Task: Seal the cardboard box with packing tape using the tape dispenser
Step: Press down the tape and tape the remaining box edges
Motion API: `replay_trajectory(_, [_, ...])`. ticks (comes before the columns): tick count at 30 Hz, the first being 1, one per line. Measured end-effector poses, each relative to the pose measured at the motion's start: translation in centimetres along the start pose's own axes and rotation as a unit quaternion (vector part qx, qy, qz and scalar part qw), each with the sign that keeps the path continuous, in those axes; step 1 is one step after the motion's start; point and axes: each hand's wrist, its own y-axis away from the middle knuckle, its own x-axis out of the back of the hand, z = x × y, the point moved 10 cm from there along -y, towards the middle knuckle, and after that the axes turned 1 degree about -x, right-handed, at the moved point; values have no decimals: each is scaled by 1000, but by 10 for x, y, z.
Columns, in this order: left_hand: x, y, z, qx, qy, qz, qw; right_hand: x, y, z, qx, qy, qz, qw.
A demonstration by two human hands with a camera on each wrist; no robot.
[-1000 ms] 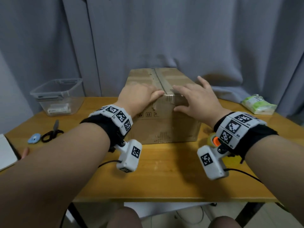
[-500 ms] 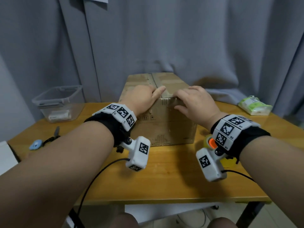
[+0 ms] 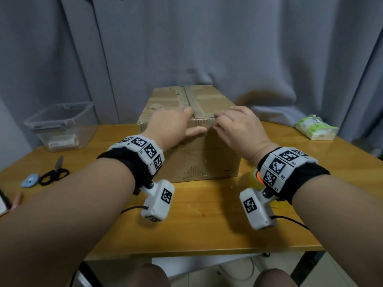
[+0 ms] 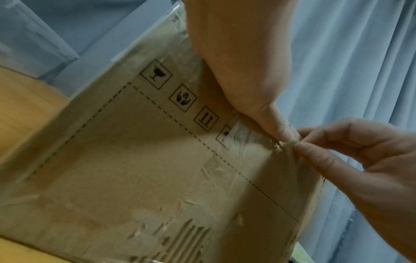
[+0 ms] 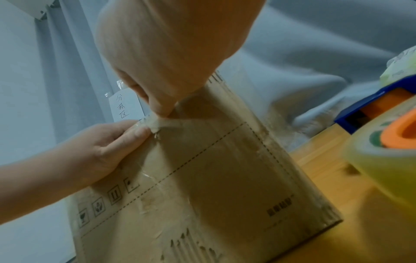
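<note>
both hands [image 3: 176, 123] [image 3: 238, 129] press tape end [image 4: 247, 140] on box [image 3: 199, 162] front edge

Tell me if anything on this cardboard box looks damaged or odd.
Yes. The cardboard box's near face is scuffed: its paper skin is torn near the bottom edge, with old clear tape residue higher up. The tape end at the top edge looks crumpled where both hands meet.

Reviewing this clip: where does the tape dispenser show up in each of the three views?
Head: tape dispenser mostly hidden behind the right wrist band, on the table right of the cardboard box.
Left wrist: not in it.
Right wrist: at the right edge.
Shared landmark: the box's printed front face.
</note>
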Motion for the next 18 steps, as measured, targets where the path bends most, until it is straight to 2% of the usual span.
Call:
replay_trajectory(4, [12, -13, -7, 39, 104, 17, 994, -1, 2, -2, -12, -2, 9, 1000])
replay_trajectory(6, [16, -28, -5, 45, 110, 36, 992, -1, 1, -2, -6, -7, -10, 1000])
replay_trajectory(8, [8, -39, 4, 37, 138, 25, 989, -1, 0, 1, -11, -37, -44, 998])
replay_trajectory(11, [-2, -39, 16, 22, 140, 11, 990, 10, 1, 17, -81, -96, -48, 991])
replay_trajectory(14, [0, -34, 20, 12, 93, 13, 995, 24, 8, 39, -171, -115, -12, 978])
replay_trajectory(18, [-6, -25, 29, 12, 27, -12, 1000, 25, 24, 66, -261, -130, -19, 956])
